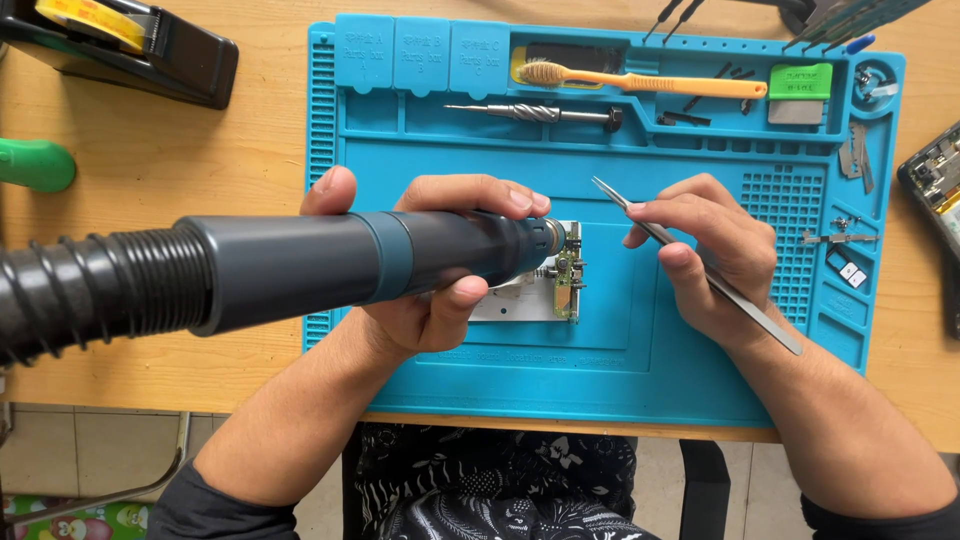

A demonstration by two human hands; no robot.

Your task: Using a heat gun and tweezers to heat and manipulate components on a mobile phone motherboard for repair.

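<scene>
Mat: blue silicone work mat (pixel 680 380) sits on a wooden desk (pixel 200 150), with tray slots along its top edge.

Left hand: left hand (pixel 430 300) is wrapped around a grey hot air gun (pixel 350 265), fingers curled tight over the barrel, thumb up on the far side. A ribbed hose runs off to the left edge.

Nozzle: the gun's tip points right, sitting right over the top end of the board (pixel 545 280).

Board: small circuit board, white with a green strip on its right edge, lying mid-mat, partly hidden under the left hand and gun.

Right hand: right hand (pixel 710 255) pinches metal tweezers (pixel 690 265) between thumb and fingers, other fingers curled in. The tweezer tips point up-left and hover just right of the board, not touching it. Can't tell if the tips are squeezed together.

Top trays: orange toothbrush (pixel 640 82), a metal screwdriver bit (pixel 535 113) below it, and a green block (pixel 798 82) further right.

Right side of mat: a few tiny metal parts (pixel 845 235), too small to make out.

Off the mat: black tape dispenser (pixel 130 50) with yellow tape at top left, a green thing (pixel 35 165) at the left edge, and an opened phone (pixel 935 185) at the right edge.
</scene>
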